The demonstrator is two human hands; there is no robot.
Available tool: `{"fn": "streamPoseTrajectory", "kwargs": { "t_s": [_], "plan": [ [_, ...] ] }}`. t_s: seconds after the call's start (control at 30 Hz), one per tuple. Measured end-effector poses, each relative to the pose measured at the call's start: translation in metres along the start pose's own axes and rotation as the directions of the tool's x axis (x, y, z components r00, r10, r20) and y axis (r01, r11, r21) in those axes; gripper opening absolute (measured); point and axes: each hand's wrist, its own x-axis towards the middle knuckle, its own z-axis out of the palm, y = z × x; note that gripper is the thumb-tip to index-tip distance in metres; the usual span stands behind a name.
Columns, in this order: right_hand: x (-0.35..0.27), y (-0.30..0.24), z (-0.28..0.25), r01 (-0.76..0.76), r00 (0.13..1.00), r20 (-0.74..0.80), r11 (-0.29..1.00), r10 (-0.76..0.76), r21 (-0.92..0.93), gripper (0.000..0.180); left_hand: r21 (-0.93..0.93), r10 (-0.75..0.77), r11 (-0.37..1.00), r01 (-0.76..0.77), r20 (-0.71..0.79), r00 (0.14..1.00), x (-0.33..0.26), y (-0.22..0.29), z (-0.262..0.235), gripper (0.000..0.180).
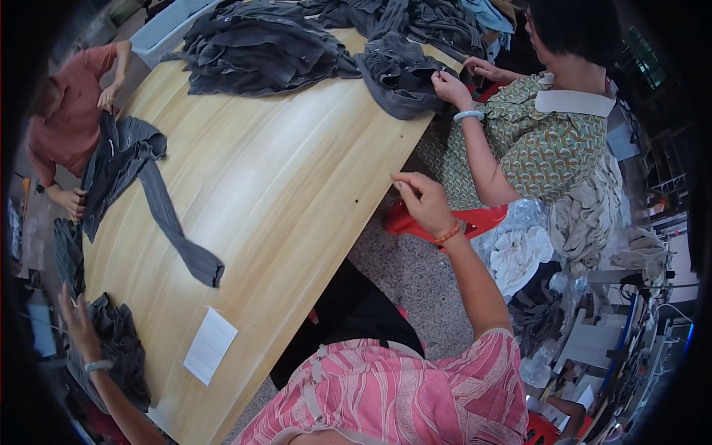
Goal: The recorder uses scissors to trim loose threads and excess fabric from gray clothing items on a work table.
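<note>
Hovering near the table's edge: the right hand (425, 206), with an orange-red bracelet (447, 233) at its wrist; the fingers are bent and the thumb sits narrowly beside the index finger. I cannot tell whether anything thin is pinched there.
Left hand: raised at the table's left side, fingers extended and wide, seemingly holding nothing; a pale bracelet (98, 366) circles the wrist. This hand (80, 326) is just beside the heap of dark cloth (122, 337).
Dark heap: at the left edge of the wooden table (274, 193), crumpled, its lower part in shadow.
Paper: one white rectangular slip (211, 346) lies flat on the near part of the tabletop.
Across the table: a person in a red shirt (68, 104) has both hands at a dark garment (111, 167), a long strip of which trails over the wood.
Far end: a broad dark pile (259, 52) lies beside a smaller dark bundle (399, 70).
Right side: a person in a patterned green top (519, 144) reaches to that bundle; a red stool (483, 217) stands near.
</note>
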Motion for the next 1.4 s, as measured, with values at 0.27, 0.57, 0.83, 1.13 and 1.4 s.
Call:
{"fn": "streamPoseTrajectory", "kwargs": {
  "t_s": [0.27,0.57,0.83,1.13,1.4],
  "plan": [
    [0.041,0.013,0.035,0.247,0.956,-0.075,0.917,-0.283,-0.313,0.008,-0.091,0.649,0.748,-0.658,0.308,0.695,0.104,0.356,0.154,0.077],
    [0.075,0.037,0.051,0.087,0.978,-0.16,0.953,-0.137,-0.289,0.009,-0.031,0.669,0.727,-0.686,0.258,0.697,0.2,0.544,0.333,0.126],
    [0.083,0.031,0.043,0.083,0.983,-0.136,0.96,-0.122,-0.266,0.013,-0.029,0.601,0.793,-0.609,0.202,0.773,0.244,0.605,0.42,0.053],
    [0.077,0.042,0.056,0.075,0.988,-0.105,0.954,-0.109,-0.29,0.012,-0.037,0.631,0.776,-0.63,0.049,0.774,0.207,0.545,0.403,0.021],
    [0.074,0.016,0.043,0.187,0.982,0.031,0.944,-0.185,-0.271,0.019,-0.26,0.671,0.72,-0.643,0.028,0.741,0.06,0.418,0.303,0.011]
  ]
}}
